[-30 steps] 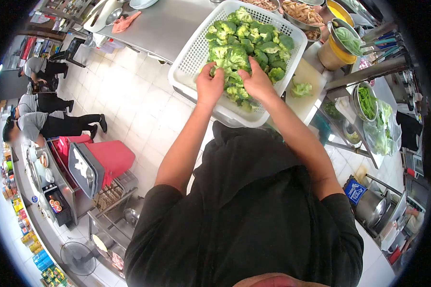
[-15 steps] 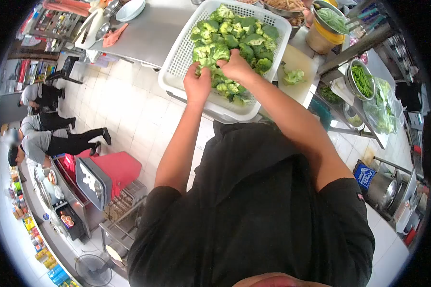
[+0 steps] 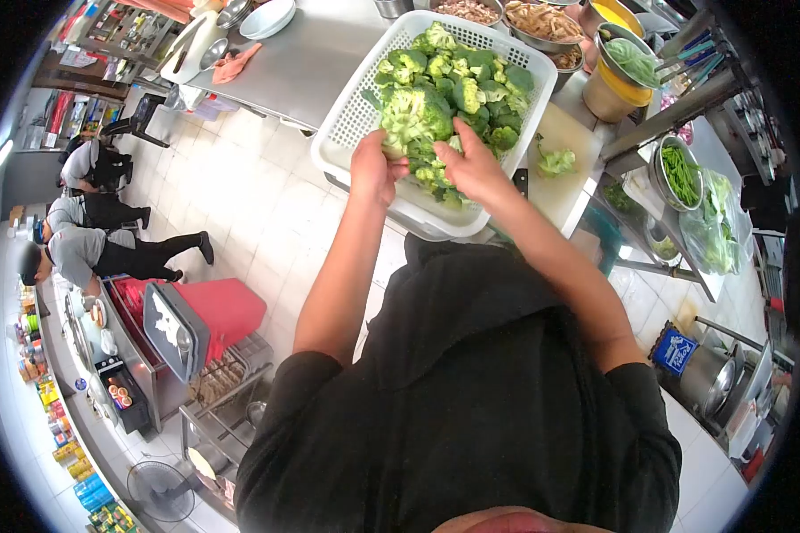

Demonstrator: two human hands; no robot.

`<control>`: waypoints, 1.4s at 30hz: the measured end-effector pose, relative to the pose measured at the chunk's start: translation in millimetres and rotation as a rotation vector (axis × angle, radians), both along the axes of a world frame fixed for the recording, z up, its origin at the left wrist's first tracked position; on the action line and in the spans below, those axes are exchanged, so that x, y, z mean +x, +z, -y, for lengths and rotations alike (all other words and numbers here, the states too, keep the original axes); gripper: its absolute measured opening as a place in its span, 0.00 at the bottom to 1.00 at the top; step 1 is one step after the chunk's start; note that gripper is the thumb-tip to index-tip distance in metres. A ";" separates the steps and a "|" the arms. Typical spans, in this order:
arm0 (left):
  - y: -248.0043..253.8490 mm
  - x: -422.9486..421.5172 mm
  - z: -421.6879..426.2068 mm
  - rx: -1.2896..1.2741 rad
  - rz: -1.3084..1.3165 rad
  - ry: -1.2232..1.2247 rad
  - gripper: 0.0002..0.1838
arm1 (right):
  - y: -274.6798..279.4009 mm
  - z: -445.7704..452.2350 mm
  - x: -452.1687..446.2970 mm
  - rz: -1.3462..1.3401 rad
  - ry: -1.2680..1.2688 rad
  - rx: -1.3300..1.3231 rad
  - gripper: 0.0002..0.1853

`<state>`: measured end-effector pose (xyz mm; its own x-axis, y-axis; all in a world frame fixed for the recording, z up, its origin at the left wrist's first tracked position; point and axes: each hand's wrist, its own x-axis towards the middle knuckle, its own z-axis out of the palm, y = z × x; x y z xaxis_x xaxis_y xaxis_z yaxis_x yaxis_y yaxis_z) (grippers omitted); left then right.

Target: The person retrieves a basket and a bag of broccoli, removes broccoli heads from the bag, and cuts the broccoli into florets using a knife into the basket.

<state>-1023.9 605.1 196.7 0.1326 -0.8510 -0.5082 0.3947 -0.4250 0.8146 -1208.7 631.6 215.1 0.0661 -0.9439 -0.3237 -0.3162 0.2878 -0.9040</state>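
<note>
A white perforated basket is full of cut broccoli florets. Near its front lies a larger pale-stemmed broccoli head. My left hand is closed at the lower left of that head, its fingers curled at the stalk. Over the florets on the right side is my right hand, thumb and forefinger apart beside the broccoli. Its other fingers are partly hidden.
A cutting board right of the basket bears a broccoli piece and a dark-handled knife. Food bowls stand behind. Green beans fill a bowl farther right. Several people stand at left, near a red bin.
My hands have shifted slightly down and right in view, and the right hand's fingers have moved away from the large broccoli head. The whole view has shifted a little.
</note>
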 end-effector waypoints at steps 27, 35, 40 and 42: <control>-11.8 -4.4 13.5 0.195 -0.228 0.022 0.24 | -28.1 37.2 26.6 -0.189 -0.004 -0.145 0.39; -14.1 -6.8 14.9 0.039 -0.055 -0.077 0.24 | -27.6 44.8 29.0 -0.145 -0.043 -0.057 0.37; -21.7 -3.1 22.3 0.020 -0.039 -0.076 0.21 | -34.2 58.5 33.3 -0.167 -0.052 -0.040 0.36; -24.8 -0.2 24.5 0.021 -0.038 -0.077 0.21 | -39.6 64.8 35.5 -0.154 -0.050 -0.066 0.36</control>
<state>-1024.1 580.5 171.9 0.0477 -0.8471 -0.5292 0.3904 -0.4719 0.7905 -1173.2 566.8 175.5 -0.0268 -0.9644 -0.2631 -0.4396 0.2478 -0.8633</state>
